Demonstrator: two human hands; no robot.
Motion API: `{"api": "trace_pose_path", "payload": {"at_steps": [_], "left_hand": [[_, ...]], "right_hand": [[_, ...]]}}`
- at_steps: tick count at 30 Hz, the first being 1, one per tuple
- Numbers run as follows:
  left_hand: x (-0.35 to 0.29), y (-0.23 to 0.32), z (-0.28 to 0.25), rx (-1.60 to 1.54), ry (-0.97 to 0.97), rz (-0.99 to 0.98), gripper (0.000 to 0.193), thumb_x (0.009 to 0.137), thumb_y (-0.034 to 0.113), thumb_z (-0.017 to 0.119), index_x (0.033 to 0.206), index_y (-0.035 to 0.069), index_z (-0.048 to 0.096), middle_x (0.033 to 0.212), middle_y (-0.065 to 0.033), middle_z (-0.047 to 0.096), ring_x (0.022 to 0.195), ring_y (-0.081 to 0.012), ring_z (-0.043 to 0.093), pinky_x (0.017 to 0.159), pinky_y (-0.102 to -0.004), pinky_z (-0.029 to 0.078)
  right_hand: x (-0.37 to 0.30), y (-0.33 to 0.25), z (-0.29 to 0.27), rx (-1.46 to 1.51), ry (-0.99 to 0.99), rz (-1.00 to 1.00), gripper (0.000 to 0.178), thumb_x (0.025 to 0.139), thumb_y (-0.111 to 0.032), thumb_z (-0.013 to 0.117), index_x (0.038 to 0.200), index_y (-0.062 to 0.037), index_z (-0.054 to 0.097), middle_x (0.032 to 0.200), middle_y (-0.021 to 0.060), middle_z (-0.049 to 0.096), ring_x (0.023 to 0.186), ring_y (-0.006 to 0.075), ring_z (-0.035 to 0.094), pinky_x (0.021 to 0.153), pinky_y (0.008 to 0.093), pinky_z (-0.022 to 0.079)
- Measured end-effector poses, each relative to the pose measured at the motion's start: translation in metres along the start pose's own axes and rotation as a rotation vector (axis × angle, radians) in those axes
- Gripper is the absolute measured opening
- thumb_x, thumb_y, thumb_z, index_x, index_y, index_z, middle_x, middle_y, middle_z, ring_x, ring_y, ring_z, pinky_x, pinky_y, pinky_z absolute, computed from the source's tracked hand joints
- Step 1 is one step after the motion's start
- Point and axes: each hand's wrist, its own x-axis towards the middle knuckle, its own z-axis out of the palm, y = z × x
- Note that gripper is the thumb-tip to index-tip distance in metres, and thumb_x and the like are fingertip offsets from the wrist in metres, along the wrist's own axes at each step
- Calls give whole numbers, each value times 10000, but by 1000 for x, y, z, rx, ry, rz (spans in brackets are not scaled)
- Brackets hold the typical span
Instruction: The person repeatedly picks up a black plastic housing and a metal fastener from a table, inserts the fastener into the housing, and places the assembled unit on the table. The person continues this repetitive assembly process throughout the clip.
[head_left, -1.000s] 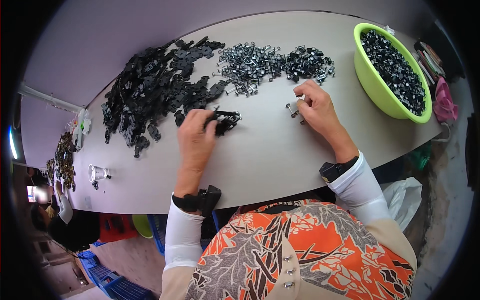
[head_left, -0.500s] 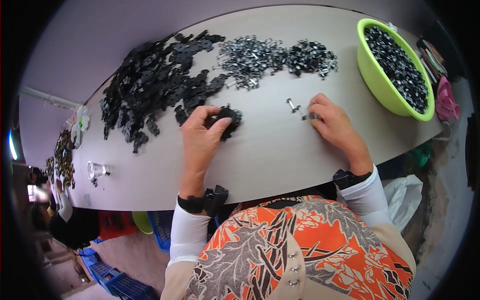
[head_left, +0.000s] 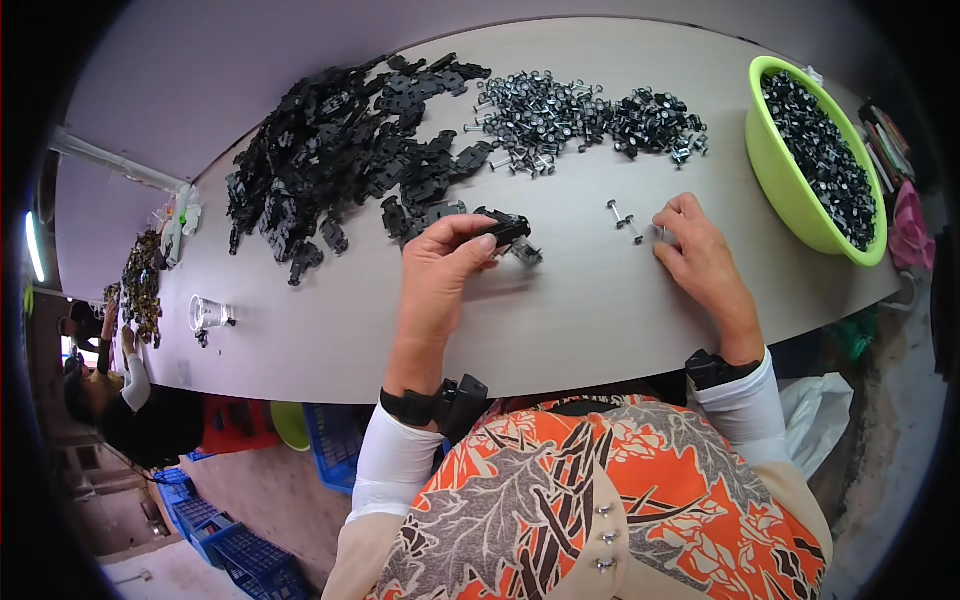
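Observation:
My left hand (head_left: 450, 255) pinches a black plastic piece (head_left: 507, 227), shaped like a toy car chassis, above the table. A second dark part (head_left: 526, 254), blurred, shows just below it; whether the two are joined I cannot tell. My right hand (head_left: 700, 245) is closed at the fingertips, low over the table on the right. A small shiny bit shows at those fingertips, too hidden to name. Beside them, to the left, lie loose wheel axles (head_left: 624, 220), thin metal rods with dark wheels.
A big heap of black chassis pieces (head_left: 330, 150) spreads at the back left. Wheel axles are piled (head_left: 550, 115) at the back middle. A green basin (head_left: 800, 190) full of axles stands at the right. A clear cup (head_left: 207, 314) sits on the left; a co-worker (head_left: 120, 400) is beyond.
The whole view has shifted, carrying the table's contents rightward in the picture. My left hand has tilted the chassis piece and raised it slightly. The right hand has hardly moved relative to the loose axles.

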Motion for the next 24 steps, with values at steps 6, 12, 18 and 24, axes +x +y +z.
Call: {"api": "trace_pose_path", "payload": {"at_steps": [6,12,18,24], "left_hand": [[-1,-10,13,573,-73,457,198,748,-93,603,914,12,635,1079,-75,623,954,-106,588,813,-221,478],[-13,-13,26,533,-130,403,149,718,-78,580,730,16,465,1066,-118,632,895,-149,611,783,-258,488],[-25,-21,68,1045,-342,667,193,728,47,657,821,9,491,1097,-192,584,959,-296,582,803,-362,467],[-24,-11,70,1085,-393,663,478,701,200,749,1097,0,573,1187,-182,550,1063,-330,527,879,-388,433]], "right_hand": [[-3,0,0,-23,10,-10,194,736,-10,629,924,-24,582,989,103,518,808,309,579,705,391,475],[-9,-1,3,-22,60,-31,178,740,-8,626,909,-23,575,977,98,520,810,304,577,701,385,472],[-10,1,7,-22,86,-46,182,731,-7,627,904,-26,575,970,99,523,824,301,578,701,384,474],[-16,5,6,19,98,-43,184,729,-13,626,907,-25,579,977,98,532,834,298,582,701,380,478]]}}
